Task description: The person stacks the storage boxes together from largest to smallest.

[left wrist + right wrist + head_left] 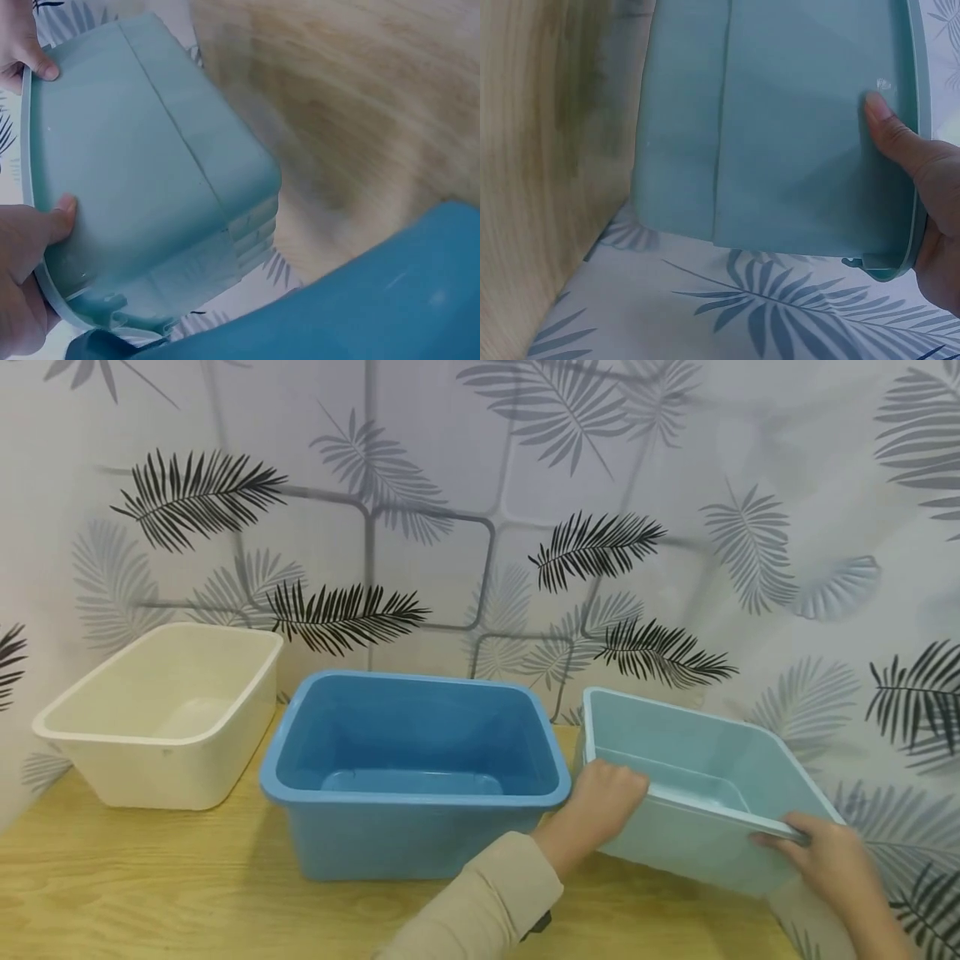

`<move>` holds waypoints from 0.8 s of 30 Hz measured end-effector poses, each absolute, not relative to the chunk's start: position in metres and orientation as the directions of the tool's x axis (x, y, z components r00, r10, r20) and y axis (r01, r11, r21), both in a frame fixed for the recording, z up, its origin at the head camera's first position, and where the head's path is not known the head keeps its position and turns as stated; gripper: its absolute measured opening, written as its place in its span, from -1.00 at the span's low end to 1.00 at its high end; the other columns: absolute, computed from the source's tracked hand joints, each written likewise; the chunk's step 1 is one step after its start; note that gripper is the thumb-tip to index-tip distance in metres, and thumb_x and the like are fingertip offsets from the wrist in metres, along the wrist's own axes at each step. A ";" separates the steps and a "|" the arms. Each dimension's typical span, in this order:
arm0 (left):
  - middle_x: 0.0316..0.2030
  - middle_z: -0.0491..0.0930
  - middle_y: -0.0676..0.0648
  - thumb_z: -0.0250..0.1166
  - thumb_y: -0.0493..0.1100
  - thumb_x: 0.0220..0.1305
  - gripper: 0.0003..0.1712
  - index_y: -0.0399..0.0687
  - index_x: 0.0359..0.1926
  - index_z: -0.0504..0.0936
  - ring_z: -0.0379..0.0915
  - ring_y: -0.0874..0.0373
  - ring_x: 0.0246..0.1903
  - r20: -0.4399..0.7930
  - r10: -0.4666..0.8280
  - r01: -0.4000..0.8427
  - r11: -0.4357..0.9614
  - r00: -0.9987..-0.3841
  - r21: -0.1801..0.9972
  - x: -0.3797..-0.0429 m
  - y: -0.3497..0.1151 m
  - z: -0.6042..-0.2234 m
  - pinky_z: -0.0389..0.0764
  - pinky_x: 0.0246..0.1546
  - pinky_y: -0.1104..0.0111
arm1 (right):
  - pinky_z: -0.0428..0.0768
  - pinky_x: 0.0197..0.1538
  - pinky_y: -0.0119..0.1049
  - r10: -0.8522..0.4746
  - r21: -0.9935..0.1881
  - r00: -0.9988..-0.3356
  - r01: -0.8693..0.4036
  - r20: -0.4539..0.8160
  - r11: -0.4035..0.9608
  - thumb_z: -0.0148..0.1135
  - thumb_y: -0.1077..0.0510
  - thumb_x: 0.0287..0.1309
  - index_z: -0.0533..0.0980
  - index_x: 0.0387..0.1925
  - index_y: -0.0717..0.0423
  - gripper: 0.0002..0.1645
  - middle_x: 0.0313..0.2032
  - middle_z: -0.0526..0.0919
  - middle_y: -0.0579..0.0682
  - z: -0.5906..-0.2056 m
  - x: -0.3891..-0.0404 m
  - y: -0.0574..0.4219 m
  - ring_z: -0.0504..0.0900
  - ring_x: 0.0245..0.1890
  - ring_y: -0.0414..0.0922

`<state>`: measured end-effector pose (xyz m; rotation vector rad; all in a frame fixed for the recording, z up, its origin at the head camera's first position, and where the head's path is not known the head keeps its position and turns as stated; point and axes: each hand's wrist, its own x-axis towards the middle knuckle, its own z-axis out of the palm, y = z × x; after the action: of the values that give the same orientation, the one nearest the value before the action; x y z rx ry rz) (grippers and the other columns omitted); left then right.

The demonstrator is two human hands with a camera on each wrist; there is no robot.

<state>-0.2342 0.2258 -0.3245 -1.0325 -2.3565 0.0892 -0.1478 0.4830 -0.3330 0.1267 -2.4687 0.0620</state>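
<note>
A pale teal plastic bin (690, 747) stands tilted at the right end of the table, its floor visible inside. My left hand (606, 797) grips the rim at its near left corner, beside the blue bin. My right hand (828, 852) pinches the rim near the front right corner. In the left wrist view the left thumb lies against the outer wall of the pale teal bin (127, 150). The right wrist view shows the right hand (930, 187) with its thumb on the outside wall and its fingers behind the rim.
A larger blue bin (416, 831) stands mid-table, close to the pale teal one. At the left is a cream bin (150, 768). The wooden table (150, 893) backs onto a leaf-patterned wall covering (450, 468). The table's right edge lies below the pale teal bin.
</note>
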 end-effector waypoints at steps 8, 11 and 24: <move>-0.55 0.61 0.22 0.20 -0.12 0.25 -0.89 0.22 -0.36 0.64 0.32 0.39 -0.64 0.426 0.686 0.655 0.715 -0.590 -0.245 -0.237 0.222 -0.300 0.43 -0.65 0.56 | 0.27 -0.66 -0.33 -0.083 -0.006 -0.772 -0.111 0.630 0.994 0.36 -0.20 -0.31 0.46 -0.75 0.07 -0.55 -0.79 0.51 -0.07 -0.312 -0.148 0.479 0.26 -0.75 -0.28; -0.56 0.60 0.23 0.18 -0.09 0.27 -0.88 0.22 -0.35 0.63 0.27 0.38 -0.68 0.440 0.682 0.649 0.718 -0.584 -0.252 -0.238 0.219 -0.292 0.37 -0.70 0.57 | 0.31 -0.66 -0.32 -0.087 -0.001 -0.767 -0.113 0.636 0.994 0.42 -0.13 -0.37 0.47 -0.74 0.08 -0.59 -0.77 0.55 -0.03 -0.305 -0.150 0.476 0.34 -0.76 -0.25; -0.34 0.66 0.28 0.14 0.09 0.27 -0.83 0.30 -0.18 0.60 0.48 0.43 -0.47 0.414 0.701 0.666 0.702 -0.581 -0.252 -0.238 0.207 -0.261 0.45 -0.53 0.57 | 0.25 -0.64 -0.40 -0.037 -0.040 -0.810 -0.075 0.586 0.996 0.45 -0.04 -0.30 0.51 -0.68 0.12 -0.65 -0.71 0.57 -0.01 -0.276 -0.148 0.471 0.25 -0.71 -0.37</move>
<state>-0.2376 0.2067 -0.2611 -1.0487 -2.4220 0.0944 -0.1484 0.4706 -0.2760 0.0782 -2.5147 0.0816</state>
